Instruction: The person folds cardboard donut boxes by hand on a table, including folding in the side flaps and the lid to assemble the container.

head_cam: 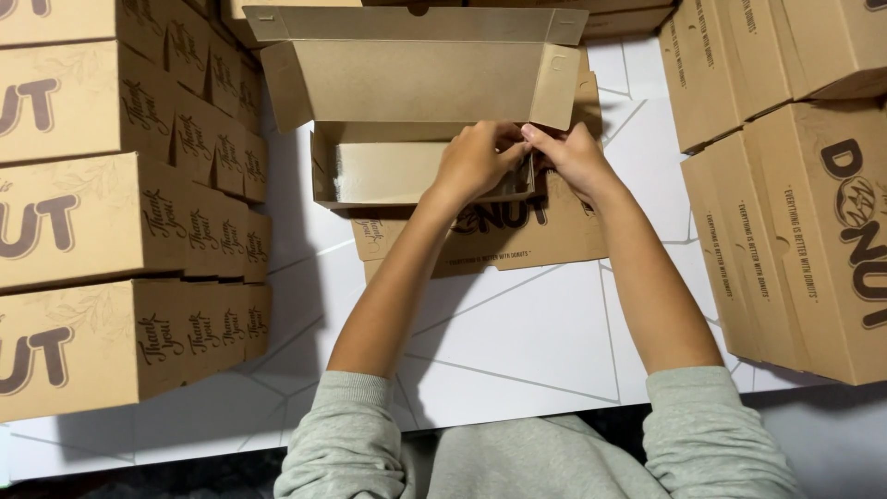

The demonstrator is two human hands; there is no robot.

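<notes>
- Fingers [514, 140] of both hands meet at the right end of a half-folded cardboard box [407, 171], pinched together on a small end flap [529, 172] of the same brown card.
- Left hand [476, 159] lies over the box's front wall, its fingertips closed on the flap from the left; how firm the grip is cannot be told.
- Right hand [577, 159] comes in from the right, thumb and forefinger pressed on the flap's upper edge, touching the left hand's fingertips.
- Seen from above, the box stands well away from the body, near the top of the view, with its long axis running left to right; the flap sits at its right end, so the right hand is the nearer one and the left reaches across the box to it.
- Its open lid [416, 79] stands up behind the tray, a wide panel with short side tabs, and a flat printed panel [554, 231] spreads on the surface beneath the hands.
- Card is matte, stiff and creased along scored fold lines, with dark printing.
- White surface [517, 342] shows thin grey lines.
- Stacks of finished boxes [120, 231] stand at the left, and more boxes [795, 203] stand on end at the right, well apart from the hands.
- Grey sleeves [702, 425] are pushed up on both forearms.
</notes>
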